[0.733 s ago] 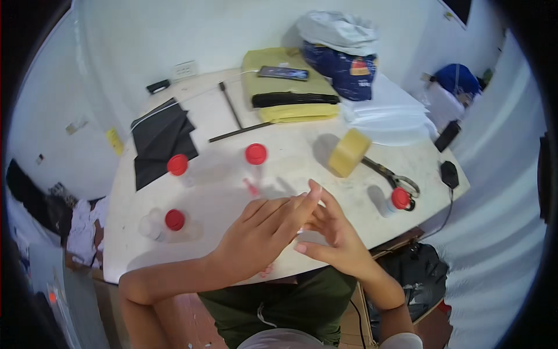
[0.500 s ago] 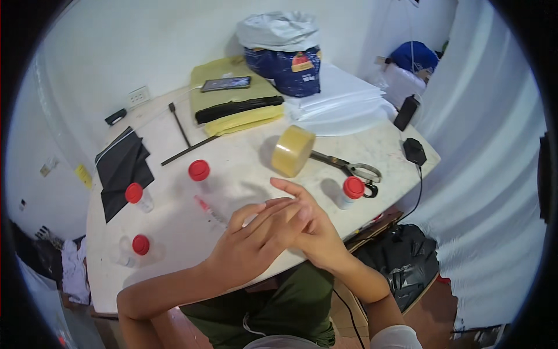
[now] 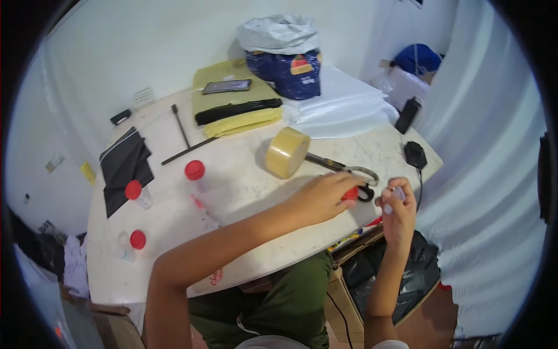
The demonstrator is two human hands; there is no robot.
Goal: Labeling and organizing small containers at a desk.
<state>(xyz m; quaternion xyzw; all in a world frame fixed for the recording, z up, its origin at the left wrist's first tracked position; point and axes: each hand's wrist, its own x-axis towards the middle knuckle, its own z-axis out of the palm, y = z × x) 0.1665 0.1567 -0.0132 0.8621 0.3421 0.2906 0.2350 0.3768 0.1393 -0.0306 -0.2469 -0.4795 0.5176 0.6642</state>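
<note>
Bright red is borne by the cap (image 3: pixel 350 194) nearest the scissors (image 3: pixel 331 163) and by three other caps (image 3: pixel 195 170), while the small piece (image 3: pixel 399 193) at the right is left clear. Amber-yellow is shown by the tape roll (image 3: pixel 288 153). The off-white table (image 3: pixel 256 192) is speckled with dark smudges and marked in red near its front edge. The navy bag (image 3: pixel 299 81) is patterned with an orange-red patch and topped in pale grey; the yellow stack (image 3: pixel 247 124) is crossed by a black band (image 3: pixel 238 111). Dark green is seen on the trousers (image 3: pixel 290 291).
</note>
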